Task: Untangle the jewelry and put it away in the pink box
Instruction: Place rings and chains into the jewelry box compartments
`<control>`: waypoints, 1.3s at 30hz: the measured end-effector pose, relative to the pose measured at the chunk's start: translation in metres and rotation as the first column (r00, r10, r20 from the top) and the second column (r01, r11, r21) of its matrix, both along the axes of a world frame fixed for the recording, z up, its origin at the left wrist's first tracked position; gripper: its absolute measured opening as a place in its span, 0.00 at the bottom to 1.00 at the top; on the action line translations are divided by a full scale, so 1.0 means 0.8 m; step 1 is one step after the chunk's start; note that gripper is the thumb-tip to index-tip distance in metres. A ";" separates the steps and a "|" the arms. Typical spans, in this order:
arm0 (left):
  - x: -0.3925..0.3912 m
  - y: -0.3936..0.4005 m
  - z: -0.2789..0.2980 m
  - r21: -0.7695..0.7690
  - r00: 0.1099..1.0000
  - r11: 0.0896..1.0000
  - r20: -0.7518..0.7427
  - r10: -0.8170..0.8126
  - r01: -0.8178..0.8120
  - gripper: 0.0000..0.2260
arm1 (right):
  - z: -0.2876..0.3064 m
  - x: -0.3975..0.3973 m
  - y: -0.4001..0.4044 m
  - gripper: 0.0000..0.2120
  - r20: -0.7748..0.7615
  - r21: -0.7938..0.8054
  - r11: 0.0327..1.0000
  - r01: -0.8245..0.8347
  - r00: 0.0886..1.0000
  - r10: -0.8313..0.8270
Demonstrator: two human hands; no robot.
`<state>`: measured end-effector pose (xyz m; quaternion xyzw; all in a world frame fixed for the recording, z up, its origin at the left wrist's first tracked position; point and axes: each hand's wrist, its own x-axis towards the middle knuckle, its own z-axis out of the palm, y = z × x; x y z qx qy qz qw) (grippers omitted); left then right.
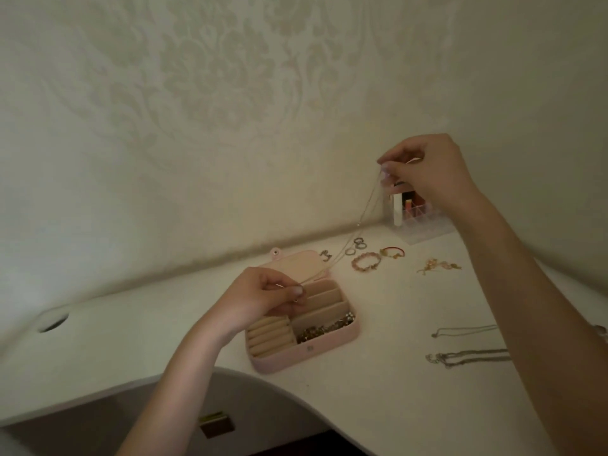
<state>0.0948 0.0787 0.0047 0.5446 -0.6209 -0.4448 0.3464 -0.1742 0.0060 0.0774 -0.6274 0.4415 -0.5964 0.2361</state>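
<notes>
While the white curved surface (378, 406) carries the open pink rectangular box (332, 348) near centre, I'd lower gently: my right hand (431, 172) pinches the thin pale chain necklace (362, 215) high and far right, my left hand (263, 297) pinches its lower end over the box. I'd feed it in slowly to avoid a fresh knot.

Pink box (329, 348), beige lining. Beaded bracelet (366, 261) pink. Red hair tie (393, 251). Gold jewelry cluster (437, 266). Silver chains (470, 356). Table (411, 399) white. Wallpaper (214, 87) cream, damask floral pattern.
</notes>
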 end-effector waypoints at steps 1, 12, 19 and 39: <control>-0.002 0.001 0.001 0.002 1.000 1.000 -0.025 -0.007 0.007 0.03 | 0.003 0.002 0.002 0.04 -0.003 -0.008 1.000 -0.011 1.000 0.011; -0.007 -0.005 0.001 -0.027 0.985 0.999 0.170 -0.034 0.039 0.04 | 0.018 0.012 0.014 0.03 -0.078 -0.009 0.996 -0.088 0.993 0.087; -0.006 -0.002 -0.009 -0.054 0.843 0.994 0.536 -0.053 0.097 0.03 | 0.022 0.028 0.028 0.05 -0.061 0.005 0.972 -0.233 0.971 0.233; -0.016 0.019 -0.002 -0.295 0.984 0.938 -0.069 0.166 -0.179 0.05 | -0.001 0.060 0.031 0.01 -0.300 0.204 0.932 -0.301 0.886 0.352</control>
